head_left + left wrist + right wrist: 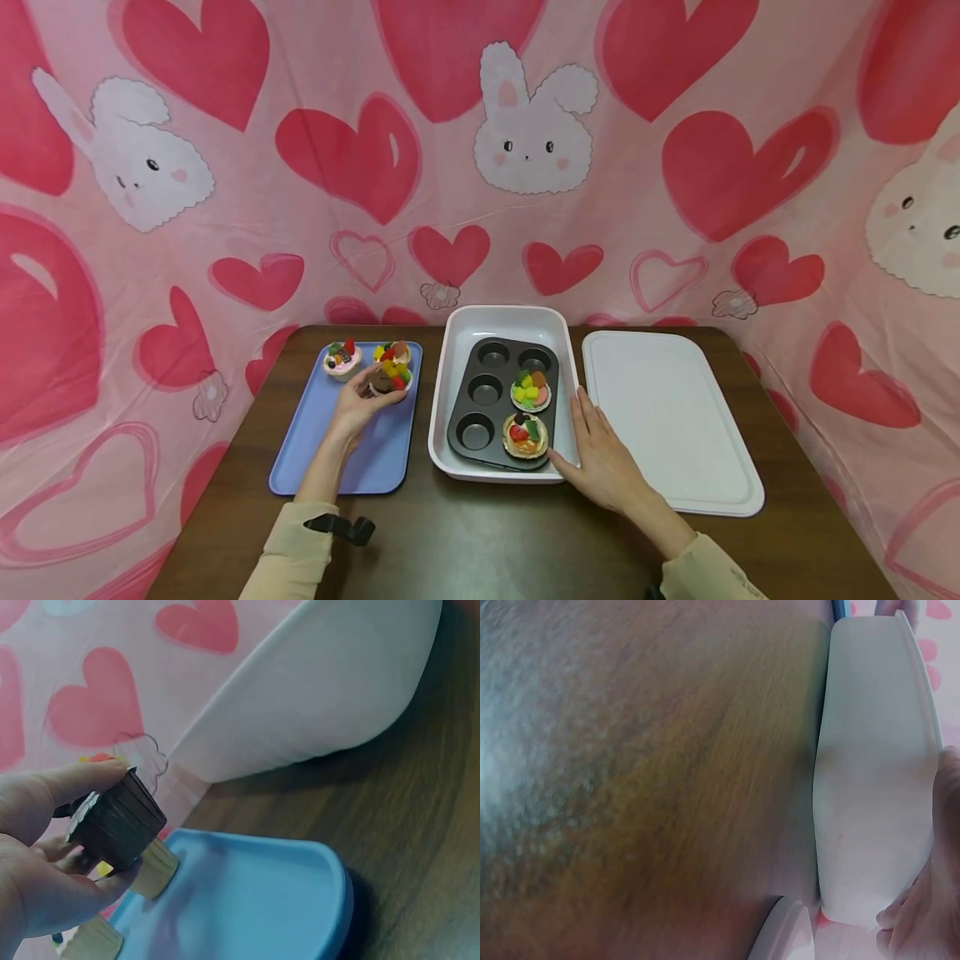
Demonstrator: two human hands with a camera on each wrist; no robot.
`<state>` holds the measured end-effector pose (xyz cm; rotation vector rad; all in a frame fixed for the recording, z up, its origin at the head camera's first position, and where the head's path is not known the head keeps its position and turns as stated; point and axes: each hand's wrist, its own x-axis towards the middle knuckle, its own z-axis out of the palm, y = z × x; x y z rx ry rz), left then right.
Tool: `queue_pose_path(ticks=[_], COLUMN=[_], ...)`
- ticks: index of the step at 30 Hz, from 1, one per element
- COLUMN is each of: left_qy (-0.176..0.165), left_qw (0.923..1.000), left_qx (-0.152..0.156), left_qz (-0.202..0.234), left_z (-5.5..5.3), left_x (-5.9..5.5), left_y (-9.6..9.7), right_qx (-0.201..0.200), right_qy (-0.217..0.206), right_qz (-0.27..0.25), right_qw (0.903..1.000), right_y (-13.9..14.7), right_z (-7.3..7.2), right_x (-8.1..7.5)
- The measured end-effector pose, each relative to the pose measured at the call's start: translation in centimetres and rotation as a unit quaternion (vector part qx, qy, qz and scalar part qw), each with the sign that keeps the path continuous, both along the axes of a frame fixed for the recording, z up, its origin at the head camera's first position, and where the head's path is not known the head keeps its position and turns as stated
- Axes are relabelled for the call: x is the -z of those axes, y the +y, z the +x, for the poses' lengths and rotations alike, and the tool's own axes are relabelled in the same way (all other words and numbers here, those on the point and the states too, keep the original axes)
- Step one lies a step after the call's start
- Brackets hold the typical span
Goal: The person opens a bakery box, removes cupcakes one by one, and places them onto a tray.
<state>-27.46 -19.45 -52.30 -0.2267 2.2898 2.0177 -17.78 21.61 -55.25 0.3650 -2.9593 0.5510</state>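
My left hand (360,403) grips a chocolate-brown cupcake (120,825) topped with fruit, thumb and fingers around its sides, over the blue tray (375,475). Two pale fruit-topped cupcakes, one with pink cream (342,362) and one partly behind my hand (396,352), stand at the tray's far end. My right hand (603,454) rests with straight fingers along the right rim of a white bin (441,433). Inside the bin lies a dark muffin pan (502,408); its right column carries a fruit tart (531,392) in the middle cup and another tart (525,436) in the near one.
A white lid (667,417) lies flat on the brown wooden table (480,542), right of the bin. Behind the table hangs a pink curtain (465,250) with hearts and rabbits. The bin's wall (322,682) rises beside the blue tray in the left wrist view.
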Motion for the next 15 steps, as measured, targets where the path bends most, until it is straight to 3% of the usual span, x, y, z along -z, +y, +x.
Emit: queue_pose_path(ticks=[9, 15], left_qy=[-0.004, -0.006], left_qw=[0.9999, 0.9994], left_qx=[-0.012, -0.016], left_qz=[-0.003, -0.03], left_z=[-0.3, -0.4], left_x=[1.2, 1.9], left_y=[-0.8, -0.9], right_qx=[-0.001, -0.002], right_qy=[0.001, 0.0], right_qz=[0.003, 0.0], right_qw=[1.0, 1.0], right_y=[0.1, 0.1], right_z=[-0.1, -0.1], right_x=[0.1, 0.2])
